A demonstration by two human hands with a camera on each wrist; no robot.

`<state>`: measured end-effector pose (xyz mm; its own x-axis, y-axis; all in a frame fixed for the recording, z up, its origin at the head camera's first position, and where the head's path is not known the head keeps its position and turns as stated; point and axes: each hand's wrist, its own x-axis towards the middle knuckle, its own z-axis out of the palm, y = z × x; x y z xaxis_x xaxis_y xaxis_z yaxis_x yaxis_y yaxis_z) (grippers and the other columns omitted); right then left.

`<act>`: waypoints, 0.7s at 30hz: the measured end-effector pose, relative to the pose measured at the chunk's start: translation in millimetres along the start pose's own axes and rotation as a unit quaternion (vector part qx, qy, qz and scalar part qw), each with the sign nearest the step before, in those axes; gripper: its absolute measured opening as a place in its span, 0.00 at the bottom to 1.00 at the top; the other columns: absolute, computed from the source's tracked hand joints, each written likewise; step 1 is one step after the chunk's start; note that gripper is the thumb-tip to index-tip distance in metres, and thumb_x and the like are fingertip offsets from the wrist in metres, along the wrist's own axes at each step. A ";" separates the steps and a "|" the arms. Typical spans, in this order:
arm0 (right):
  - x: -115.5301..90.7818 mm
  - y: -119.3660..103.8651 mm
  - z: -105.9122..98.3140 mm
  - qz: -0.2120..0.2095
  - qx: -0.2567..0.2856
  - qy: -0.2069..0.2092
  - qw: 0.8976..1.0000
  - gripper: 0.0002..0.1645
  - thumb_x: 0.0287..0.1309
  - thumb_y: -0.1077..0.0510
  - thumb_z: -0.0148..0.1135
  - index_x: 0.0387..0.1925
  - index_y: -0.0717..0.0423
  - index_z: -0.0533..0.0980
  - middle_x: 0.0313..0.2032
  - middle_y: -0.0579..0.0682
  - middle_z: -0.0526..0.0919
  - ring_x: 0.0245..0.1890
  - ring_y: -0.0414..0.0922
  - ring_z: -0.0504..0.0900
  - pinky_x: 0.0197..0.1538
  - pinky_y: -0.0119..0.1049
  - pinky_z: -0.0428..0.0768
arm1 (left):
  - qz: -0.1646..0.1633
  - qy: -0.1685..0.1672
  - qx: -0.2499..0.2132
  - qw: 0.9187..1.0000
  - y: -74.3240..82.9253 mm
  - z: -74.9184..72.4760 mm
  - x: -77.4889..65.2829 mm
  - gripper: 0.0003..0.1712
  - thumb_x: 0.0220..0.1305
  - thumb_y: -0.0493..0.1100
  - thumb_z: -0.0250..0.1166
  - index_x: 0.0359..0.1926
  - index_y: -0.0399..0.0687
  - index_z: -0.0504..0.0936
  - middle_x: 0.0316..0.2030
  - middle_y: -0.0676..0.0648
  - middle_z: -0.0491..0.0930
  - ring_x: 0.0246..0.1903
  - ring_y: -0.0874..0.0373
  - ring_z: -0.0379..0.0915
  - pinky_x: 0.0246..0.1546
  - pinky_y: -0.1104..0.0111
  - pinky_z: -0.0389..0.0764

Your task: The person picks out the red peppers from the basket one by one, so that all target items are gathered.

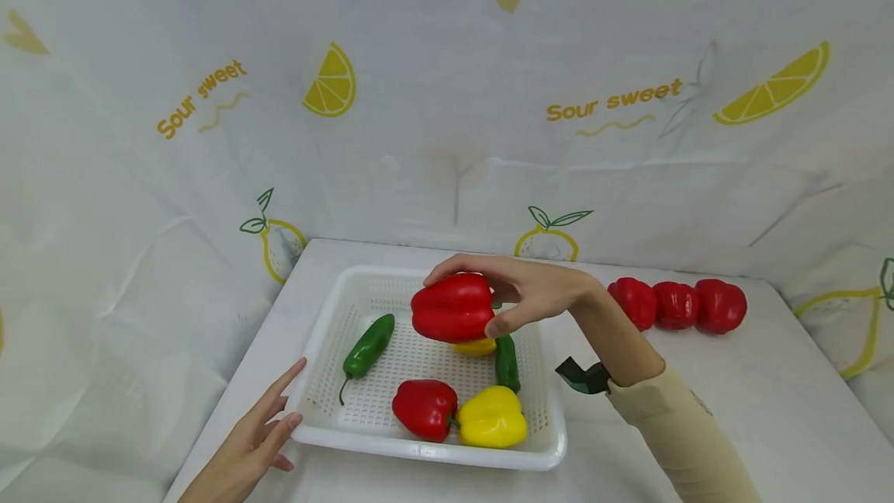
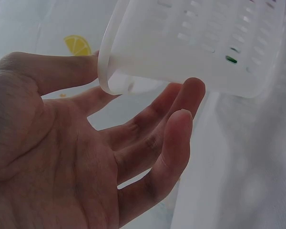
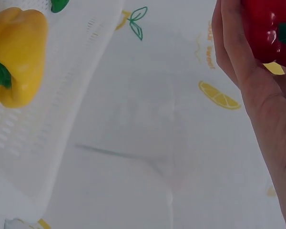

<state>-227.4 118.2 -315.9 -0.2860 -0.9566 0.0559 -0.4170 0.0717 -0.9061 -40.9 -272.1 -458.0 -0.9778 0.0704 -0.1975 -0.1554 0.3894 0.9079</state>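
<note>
My right hand (image 1: 520,286) grips a red bell pepper (image 1: 452,307) above a white perforated basket (image 1: 419,450). In the right wrist view, the same red bell pepper (image 3: 262,24) sits at the upper right edge, partly cut off. My left hand (image 1: 247,441) is at the basket's near left corner, fingers apart and loosely bent. In the left wrist view, a fingertip (image 2: 93,67) meets the basket's rim (image 2: 105,62). Inside the basket lie a green chili pepper (image 1: 370,346), another green pepper (image 1: 507,363), a red bell pepper (image 1: 422,408) and a yellow bell pepper (image 1: 492,418). A further yellow one (image 1: 476,348) is mostly hidden beneath the held pepper.
To the right of the basket, three red peppers (image 1: 676,306) stand in a row near the table's back edge, the leftmost partly behind my right forearm. A white patterned sheet (image 1: 447,99) hangs behind the white table (image 1: 628,441).
</note>
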 end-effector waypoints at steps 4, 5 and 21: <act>-11.6 -1.4 3.2 -0.006 0.015 0.030 0.999 0.42 0.61 0.56 0.69 0.75 0.55 0.65 0.71 0.55 0.75 0.67 0.55 0.78 0.62 0.52 0.90 | -0.004 0.001 0.000 1.000 -0.2 -0.1 0.2 0.40 0.83 0.46 0.60 0.87 0.65 0.54 0.81 0.24 0.55 0.66 0.27 0.77 0.30 0.59 0.90; -14.5 -1.9 3.8 -0.009 0.019 0.037 0.999 0.41 0.62 0.56 0.68 0.75 0.54 0.65 0.71 0.54 0.75 0.67 0.55 0.78 0.62 0.52 0.90 | -0.005 0.001 0.000 1.000 -0.1 -0.1 0.2 0.40 0.83 0.47 0.60 0.87 0.65 0.54 0.82 0.24 0.54 0.67 0.27 0.77 0.30 0.59 0.90; -53.2 -5.8 13.1 -0.030 -0.008 0.128 0.991 0.37 0.63 0.68 0.67 0.71 0.53 0.68 0.69 0.50 0.73 0.66 0.53 0.77 0.58 0.49 0.92 | -0.002 -0.006 0.003 1.000 -0.5 -0.7 -0.4 0.40 0.84 0.47 0.58 0.87 0.65 0.52 0.84 0.27 0.49 0.72 0.18 0.66 0.31 0.60 0.90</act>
<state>-198.4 165.0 -319.2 -0.4688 -0.8566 0.2155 -0.4526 0.0235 -0.8914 -40.6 -273.0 -458.1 -0.9755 0.0797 -0.2050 -0.1579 0.3954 0.9048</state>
